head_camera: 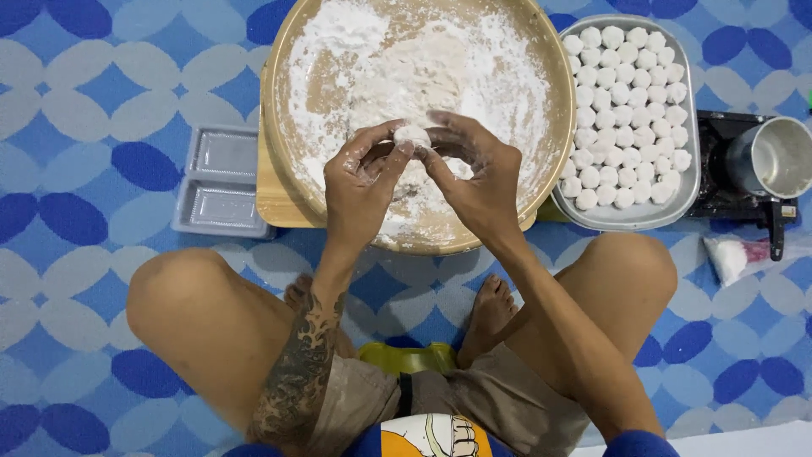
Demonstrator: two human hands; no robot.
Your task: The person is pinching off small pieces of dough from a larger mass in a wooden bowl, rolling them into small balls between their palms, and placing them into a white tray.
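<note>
Patterned blue floor mat (pixel 76 101); person seated on it, knees apart. Large round wooden tray (pixel 550 93), dusted with white flour, a dough mass near its middle. To its right, a metal tray (pixel 692 182) packed with small white dough balls (pixel 630 101); beyond that, a metal pot (pixel 774 156). To the left, a clear plastic container (pixel 222 182). Left hand (pixel 359 186) and right hand (pixel 482 182) meet over the wooden tray, fingertips closed narrowly on one small dough ball (pixel 412 134). Judged: light, soft, easily dented, flour keeps it from sticking; best pinched gently around its sides.
</note>
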